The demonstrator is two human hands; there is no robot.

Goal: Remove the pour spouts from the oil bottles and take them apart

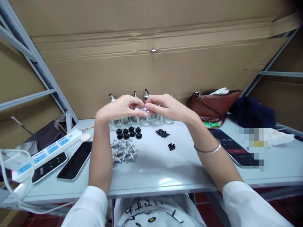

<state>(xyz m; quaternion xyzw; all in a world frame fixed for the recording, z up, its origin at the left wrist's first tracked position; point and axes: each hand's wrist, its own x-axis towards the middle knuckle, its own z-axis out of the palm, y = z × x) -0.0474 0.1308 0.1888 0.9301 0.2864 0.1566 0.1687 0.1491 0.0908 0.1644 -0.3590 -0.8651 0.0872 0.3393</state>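
My left hand [120,108] and my right hand [167,108] meet above the middle of the table, in front of a row of clear glass bottles [115,125]. Between the fingertips is a small pale, shiny piece, too blurred and covered to name. Both hands are closed around it in a pinch. Several bottles carry silver spouts with black tips [112,96]. Nearer me lie round black stoppers [126,135] and a pile of silver metal spout-like parts [124,151]. Right of these are small flat black pieces [162,133] and a cluster of tiny black rings [171,146].
On the left are a white power strip [47,154], a black device with green lights [49,167] and a dark phone [75,162]. A brown bag [215,105], another phone [234,148] and white tissue [280,137] stand right. Cardboard [94,69] walls the back.
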